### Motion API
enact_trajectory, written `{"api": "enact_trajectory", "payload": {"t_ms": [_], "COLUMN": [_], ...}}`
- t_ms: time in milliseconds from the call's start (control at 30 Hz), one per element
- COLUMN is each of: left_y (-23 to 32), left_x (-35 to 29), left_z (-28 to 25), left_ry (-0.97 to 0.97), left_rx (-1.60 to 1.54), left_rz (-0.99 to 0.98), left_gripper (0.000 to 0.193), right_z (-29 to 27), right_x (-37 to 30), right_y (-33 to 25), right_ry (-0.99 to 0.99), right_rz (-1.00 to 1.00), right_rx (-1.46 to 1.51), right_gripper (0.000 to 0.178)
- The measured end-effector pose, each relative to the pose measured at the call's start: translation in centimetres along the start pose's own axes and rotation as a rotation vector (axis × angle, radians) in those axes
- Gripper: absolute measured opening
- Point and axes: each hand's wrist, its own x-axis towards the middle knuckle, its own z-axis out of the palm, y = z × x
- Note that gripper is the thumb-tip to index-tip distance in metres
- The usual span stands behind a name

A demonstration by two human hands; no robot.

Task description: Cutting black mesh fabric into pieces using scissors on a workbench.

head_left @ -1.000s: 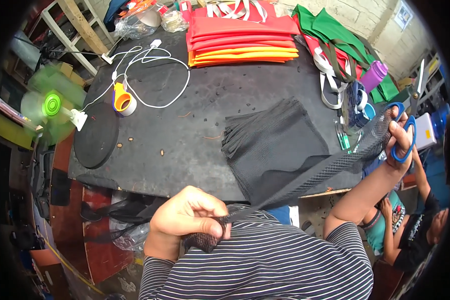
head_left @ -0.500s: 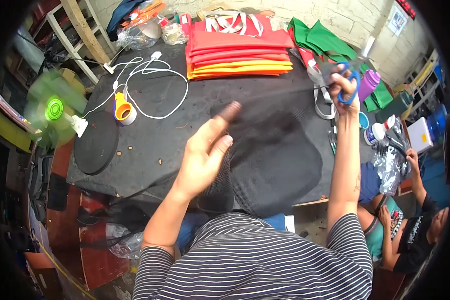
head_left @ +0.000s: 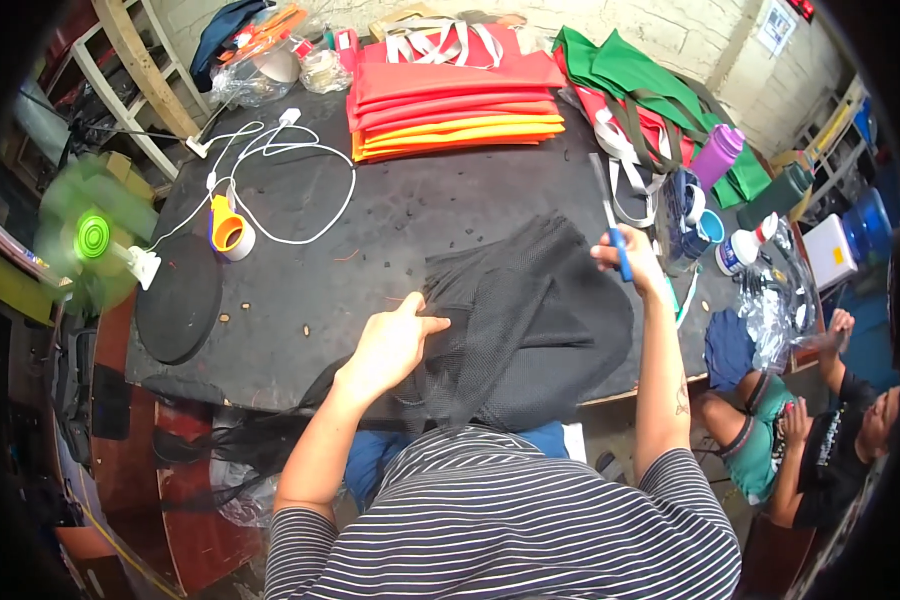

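Note:
Black mesh fabric [head_left: 515,330] lies in loose folds on the dark table before me, with part trailing off the near edge to the left. My left hand [head_left: 385,345] rests at the fabric's left side, thumb and index finger spread apart; its other fingers are partly hidden. My right hand [head_left: 635,262] is closed around the blue handles of a pair of scissors [head_left: 610,205]. Their blades point away from me, just beyond the fabric's right side, and look closed.
Folded red and orange fabric bags [head_left: 455,100] are stacked at the back; green bags [head_left: 650,85] lie to their right. A white cable [head_left: 350,190], a yellow-and-white roll [head_left: 232,240] and a running fan [head_left: 93,237] are at left. Bottles [head_left: 720,155] and a seated person [head_left: 800,440] are at right.
My right hand has come down and nearer with the scissors. My left hand has dropped slightly nearer and left. The mesh, stretched up to the right before, now lies bunched on the table.

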Motion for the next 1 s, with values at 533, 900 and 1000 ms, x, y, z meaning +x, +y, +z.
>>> {"api": "enact_trajectory", "payload": {"t_ms": [533,900,1000], "left_y": [0.3,0.6,0.4], "left_x": [-0.9,0.5,0.9], "left_z": [0.0,4.6,4.9], "left_ry": [-0.048,-0.022,-0.02], "left_rx": [-0.92,-0.742,-0.652], "left_rz": [-0.402,-0.451,-0.439], "left_gripper": [0.017,0.029,0.029], "right_z": [6.5,-9.8,-8.7], "right_x": [-2.2,-11.8,-11.4], "right_y": [-0.7,4.8,5.0], "right_ry": [-0.049,0.211,0.501], "right_rz": [-0.336,0.127,0.032], "right_rx": [-0.063,-0.224,-0.717], "right_gripper": [0.021,0.032,0.027]}}
